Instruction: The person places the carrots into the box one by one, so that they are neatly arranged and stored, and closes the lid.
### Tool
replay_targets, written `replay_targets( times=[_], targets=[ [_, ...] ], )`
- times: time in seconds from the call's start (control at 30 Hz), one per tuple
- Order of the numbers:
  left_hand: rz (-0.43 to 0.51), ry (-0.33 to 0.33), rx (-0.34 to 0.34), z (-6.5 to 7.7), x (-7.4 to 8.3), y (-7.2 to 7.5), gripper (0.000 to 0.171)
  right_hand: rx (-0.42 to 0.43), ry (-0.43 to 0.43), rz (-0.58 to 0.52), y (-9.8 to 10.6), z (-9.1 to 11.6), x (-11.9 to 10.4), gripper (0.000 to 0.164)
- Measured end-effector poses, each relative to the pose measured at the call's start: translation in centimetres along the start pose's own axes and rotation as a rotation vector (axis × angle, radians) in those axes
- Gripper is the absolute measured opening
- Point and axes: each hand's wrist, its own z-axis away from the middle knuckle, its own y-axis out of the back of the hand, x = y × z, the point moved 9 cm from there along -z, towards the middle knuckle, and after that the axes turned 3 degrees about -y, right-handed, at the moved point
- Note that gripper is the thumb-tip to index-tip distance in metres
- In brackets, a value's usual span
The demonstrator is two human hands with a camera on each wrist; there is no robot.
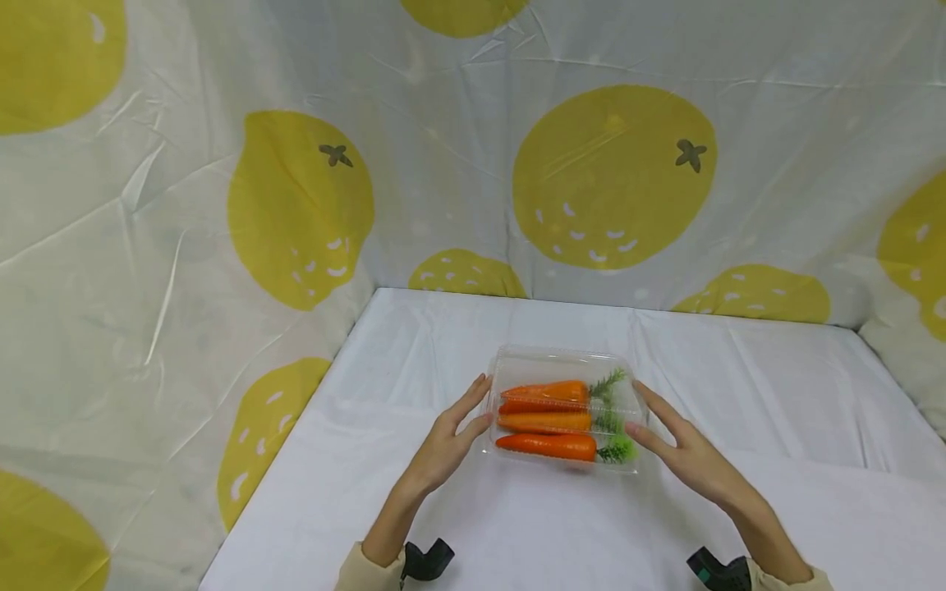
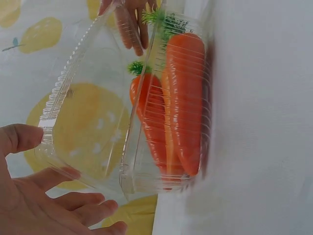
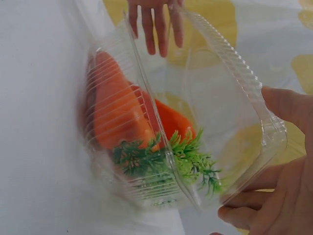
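Observation:
A clear plastic clamshell box (image 1: 510, 465) sits on the white cloth with several orange carrots (image 1: 550, 446) inside, their green leafy tops (image 1: 617, 448) at the right end. Its hinged lid (image 2: 54, 105) stands partly raised, apart from the base rim along the front. My left hand (image 1: 442, 447) holds the lid's left end, thumb on the ridged front edge and fingers along the side. At the opposite end, my right hand (image 1: 691, 460) grips the lid the same way, thumb at the front corner in the right wrist view.
White cloth (image 1: 473, 328) covers the table under the box. A lemon-print curtain (image 1: 443, 148) rises behind and along the left side. Black wrist-worn devices (image 1: 429, 560) show near both cuffs.

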Motion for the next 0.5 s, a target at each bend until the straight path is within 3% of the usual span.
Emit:
replay_targets(
  times=[0.5],
  targets=[
    [-0.037,0.009,-0.004,0.2,-2.0,-0.7,0.061,0.006,-0.028,0.009,-0.8,0.0,1.7,0.087]
  ],
)
